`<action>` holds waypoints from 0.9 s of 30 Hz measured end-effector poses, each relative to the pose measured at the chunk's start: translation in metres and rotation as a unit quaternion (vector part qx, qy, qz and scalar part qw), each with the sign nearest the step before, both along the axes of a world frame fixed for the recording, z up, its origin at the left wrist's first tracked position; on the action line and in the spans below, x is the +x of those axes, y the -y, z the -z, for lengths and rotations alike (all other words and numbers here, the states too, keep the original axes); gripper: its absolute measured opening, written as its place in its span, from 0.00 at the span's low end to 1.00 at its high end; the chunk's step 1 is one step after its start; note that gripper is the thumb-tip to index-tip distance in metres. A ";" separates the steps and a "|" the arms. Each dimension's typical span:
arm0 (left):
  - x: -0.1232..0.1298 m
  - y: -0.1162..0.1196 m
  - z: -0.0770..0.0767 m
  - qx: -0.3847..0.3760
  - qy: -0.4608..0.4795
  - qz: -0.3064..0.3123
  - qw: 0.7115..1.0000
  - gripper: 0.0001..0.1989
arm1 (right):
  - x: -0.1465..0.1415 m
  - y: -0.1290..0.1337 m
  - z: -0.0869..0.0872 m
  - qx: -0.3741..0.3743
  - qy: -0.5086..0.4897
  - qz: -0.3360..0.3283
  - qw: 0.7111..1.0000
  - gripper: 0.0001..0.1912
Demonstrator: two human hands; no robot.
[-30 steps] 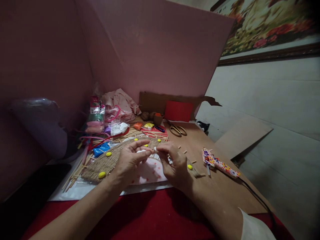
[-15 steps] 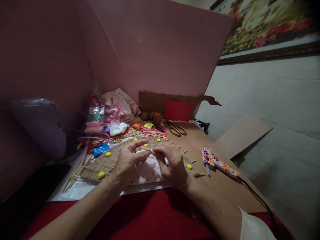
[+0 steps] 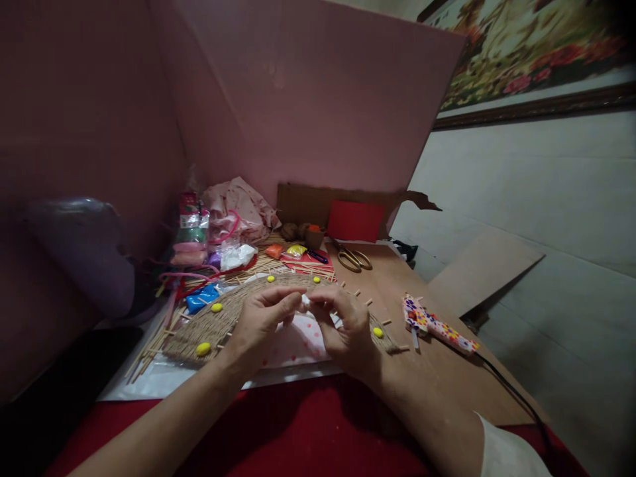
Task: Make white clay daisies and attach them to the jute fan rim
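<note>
A small white piece [image 3: 305, 301] is pinched between the fingertips of my left hand [image 3: 265, 321] and my right hand [image 3: 345, 324]. Both hands are closed on it, side by side. Beneath them lies a woven twine fan shape [image 3: 191, 331] with sticks poking out round its curved edge. Several yellow discs, one at the lower left [image 3: 203, 349], sit on the twine. White cloth with pink-red dots [image 3: 298, 344] fills the lower middle of the fan, partly covered by my hands.
Gold-handled scissors [image 3: 355, 260] and a floral glue gun [image 3: 434, 324] with a black cord lie on brown board [image 3: 387, 391]. Behind the fan are a blue packet [image 3: 201, 298], an orange packet [image 3: 274, 250], a white packet [image 3: 238, 256], a pink cloth [image 3: 241, 205] and a red card [image 3: 356, 220].
The fingers of my left hand have curled in from a more spread pose and now meet the white piece near my right fingertips. The view has shifted slightly.
</note>
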State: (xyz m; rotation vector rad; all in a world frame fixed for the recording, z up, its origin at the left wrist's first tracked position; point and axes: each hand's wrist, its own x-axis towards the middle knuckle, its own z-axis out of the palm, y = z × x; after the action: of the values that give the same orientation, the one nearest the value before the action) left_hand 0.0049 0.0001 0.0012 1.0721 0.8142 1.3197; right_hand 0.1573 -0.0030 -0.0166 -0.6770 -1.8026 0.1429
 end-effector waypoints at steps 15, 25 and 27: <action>0.000 0.000 0.003 -0.086 0.041 0.101 0.990 0.13 | 0.003 -0.002 -0.006 0.006 0.006 -0.024 1.000 0.08; -0.001 0.000 -0.001 -0.058 0.032 0.107 0.992 0.13 | 0.002 0.001 -0.009 0.003 0.011 -0.011 1.000 0.11; -0.002 -0.001 0.002 -0.052 0.023 0.115 0.992 0.14 | 0.002 0.002 -0.010 -0.005 0.024 -0.023 0.999 0.10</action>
State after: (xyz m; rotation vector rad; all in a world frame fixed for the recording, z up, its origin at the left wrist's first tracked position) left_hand 0.0034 0.0008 -0.0008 1.0173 0.6959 1.0923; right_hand 0.1591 -0.0049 -0.0067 -0.6501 -1.8654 0.1675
